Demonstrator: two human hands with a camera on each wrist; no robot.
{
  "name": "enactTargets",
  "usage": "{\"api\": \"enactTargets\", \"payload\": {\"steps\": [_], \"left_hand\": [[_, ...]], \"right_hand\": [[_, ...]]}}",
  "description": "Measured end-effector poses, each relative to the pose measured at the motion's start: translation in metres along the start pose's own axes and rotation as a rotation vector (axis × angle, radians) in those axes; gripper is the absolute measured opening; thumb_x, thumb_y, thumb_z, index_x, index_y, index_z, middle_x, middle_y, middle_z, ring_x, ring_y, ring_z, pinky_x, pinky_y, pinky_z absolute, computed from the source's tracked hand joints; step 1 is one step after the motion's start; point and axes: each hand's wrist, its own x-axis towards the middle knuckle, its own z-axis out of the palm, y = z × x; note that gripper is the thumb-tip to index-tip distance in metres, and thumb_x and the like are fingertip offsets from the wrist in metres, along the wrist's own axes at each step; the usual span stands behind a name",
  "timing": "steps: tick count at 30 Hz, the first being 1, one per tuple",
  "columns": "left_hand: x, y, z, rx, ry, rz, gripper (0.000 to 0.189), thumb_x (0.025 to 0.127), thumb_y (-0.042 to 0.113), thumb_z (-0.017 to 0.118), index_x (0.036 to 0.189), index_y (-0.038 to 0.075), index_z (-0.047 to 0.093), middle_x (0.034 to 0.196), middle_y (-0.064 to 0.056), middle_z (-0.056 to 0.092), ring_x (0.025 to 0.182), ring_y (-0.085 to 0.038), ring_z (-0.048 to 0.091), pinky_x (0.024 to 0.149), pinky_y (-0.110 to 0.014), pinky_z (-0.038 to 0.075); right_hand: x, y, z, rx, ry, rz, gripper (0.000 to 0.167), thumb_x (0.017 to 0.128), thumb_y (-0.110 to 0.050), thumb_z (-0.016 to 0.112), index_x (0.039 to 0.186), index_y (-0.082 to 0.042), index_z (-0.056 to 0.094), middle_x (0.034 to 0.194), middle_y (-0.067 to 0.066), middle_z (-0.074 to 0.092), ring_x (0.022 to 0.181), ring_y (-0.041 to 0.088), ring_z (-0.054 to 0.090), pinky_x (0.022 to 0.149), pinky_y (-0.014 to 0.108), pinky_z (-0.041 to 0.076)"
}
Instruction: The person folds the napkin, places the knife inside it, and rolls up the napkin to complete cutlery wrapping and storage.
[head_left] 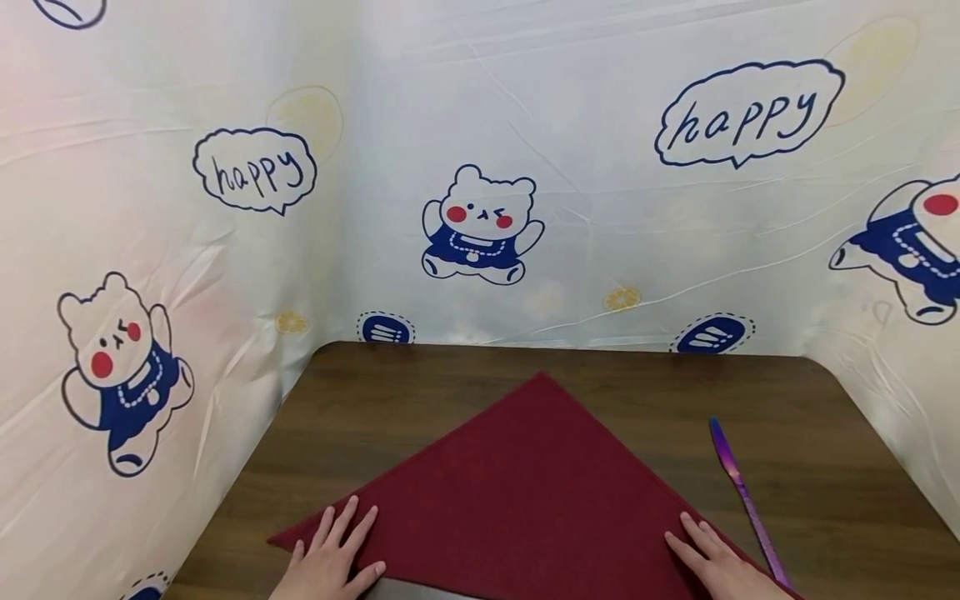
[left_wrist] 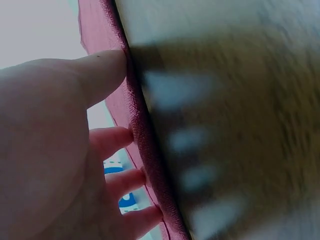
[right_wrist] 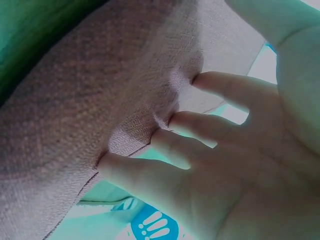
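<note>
A dark red cloth [head_left: 510,483], folded to a triangle, lies on the wooden table with its peak pointing to the far side. My left hand [head_left: 326,558] rests on its left part with spread fingers, the fingertips touching the cloth near its left corner. In the left wrist view the thumb and fingers of the left hand [left_wrist: 55,130] meet the folded edge of the cloth [left_wrist: 145,130]. Along the right slanting edge my right hand [head_left: 720,567] presses its fingertips down. The right wrist view shows the fingertips of the right hand [right_wrist: 225,150] denting the cloth [right_wrist: 75,110].
A shiny purple-blue table knife [head_left: 738,483] lies on the dark wooden table [head_left: 420,383], right of the cloth. White fabric walls [head_left: 585,250] printed with bears enclose the table at the back and sides. A grey strip [head_left: 412,590] shows below the cloth's near edge.
</note>
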Motion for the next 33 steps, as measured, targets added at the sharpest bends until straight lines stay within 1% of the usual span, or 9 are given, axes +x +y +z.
{"api": "enactTargets", "payload": {"steps": [4,10,13,17,18,19,25,26,33], "left_hand": [[0.0,-0.001,0.003,-0.011,-0.021,0.0,0.079,0.083,0.065,0.057,0.145,0.017,0.044,0.155,-0.016,0.032,0.139,-0.051,0.028,0.09,-0.078,0.029],[0.0,0.005,0.002,-0.013,-0.048,-0.001,0.08,0.083,0.065,0.057,0.146,0.017,0.043,0.155,-0.017,0.032,0.139,-0.051,0.028,0.091,-0.078,0.029],[-0.001,0.01,0.0,-0.01,-0.036,0.009,0.078,0.084,0.062,0.059,0.145,0.016,0.044,0.154,-0.018,0.033,0.138,-0.052,0.029,0.089,-0.078,0.031],[-0.002,0.016,-0.001,-0.004,-0.018,0.01,0.076,0.084,0.059,0.061,0.144,0.016,0.045,0.153,-0.019,0.034,0.137,-0.053,0.03,0.087,-0.077,0.033],[-0.002,0.016,-0.001,-0.003,-0.017,0.009,0.076,0.084,0.059,0.061,0.144,0.016,0.045,0.153,-0.019,0.034,0.137,-0.053,0.03,0.087,-0.078,0.033],[-0.002,0.017,-0.001,-0.001,-0.022,0.005,0.076,0.084,0.059,0.061,0.144,0.015,0.045,0.153,-0.019,0.034,0.136,-0.053,0.03,0.087,-0.078,0.033],[0.0,0.019,0.0,-0.007,-0.046,-0.011,0.076,0.084,0.059,0.062,0.144,0.016,0.045,0.153,-0.019,0.034,0.137,-0.053,0.029,0.087,-0.079,0.032],[0.0,0.019,0.001,-0.007,-0.044,-0.012,0.076,0.084,0.059,0.062,0.144,0.016,0.045,0.153,-0.019,0.034,0.137,-0.052,0.029,0.087,-0.079,0.032],[-0.001,0.018,0.002,0.008,-0.039,-0.015,0.075,0.083,0.058,0.062,0.144,0.017,0.045,0.153,-0.019,0.034,0.137,-0.051,0.029,0.087,-0.078,0.032]], "right_hand": [[-0.003,0.003,0.004,-0.058,0.07,-0.035,0.069,0.083,-0.052,0.068,0.128,-0.001,0.058,0.13,0.034,0.051,0.11,0.055,0.054,0.077,0.033,0.051],[-0.005,0.01,0.003,-0.012,0.002,0.015,0.068,0.083,-0.05,0.068,0.133,-0.005,0.055,0.133,0.034,0.049,0.113,0.056,0.051,0.078,0.034,0.052],[-0.008,0.012,0.004,-0.042,0.036,0.0,0.068,0.083,-0.051,0.068,0.132,-0.006,0.056,0.135,0.03,0.049,0.112,0.055,0.052,0.077,0.034,0.052],[-0.011,0.013,0.006,-0.112,0.128,-0.045,0.068,0.081,-0.054,0.069,0.13,-0.009,0.057,0.152,0.007,0.034,0.107,0.052,0.056,0.075,0.03,0.051],[-0.011,0.014,0.006,-0.118,0.137,-0.052,0.067,0.081,-0.054,0.069,0.13,-0.009,0.057,0.152,0.007,0.034,0.107,0.052,0.056,0.075,0.03,0.051],[-0.011,0.014,0.006,-0.118,0.134,-0.045,0.067,0.081,-0.054,0.069,0.13,-0.01,0.057,0.156,-0.001,0.022,0.107,0.051,0.056,0.075,0.03,0.051],[-0.011,0.012,0.001,-0.076,0.071,-0.006,0.067,0.081,-0.052,0.069,0.129,-0.005,0.058,0.148,0.021,0.04,0.109,0.053,0.055,0.075,0.031,0.052],[-0.011,0.012,0.0,-0.069,0.066,-0.012,0.068,0.081,-0.051,0.07,0.128,-0.003,0.058,0.137,0.027,0.048,0.11,0.054,0.055,0.075,0.031,0.052],[-0.008,0.013,-0.007,-0.106,0.057,-0.045,0.068,0.083,-0.056,0.067,0.122,-0.002,0.062,0.128,0.029,0.055,0.107,0.047,0.058,0.076,0.027,0.051]]}}
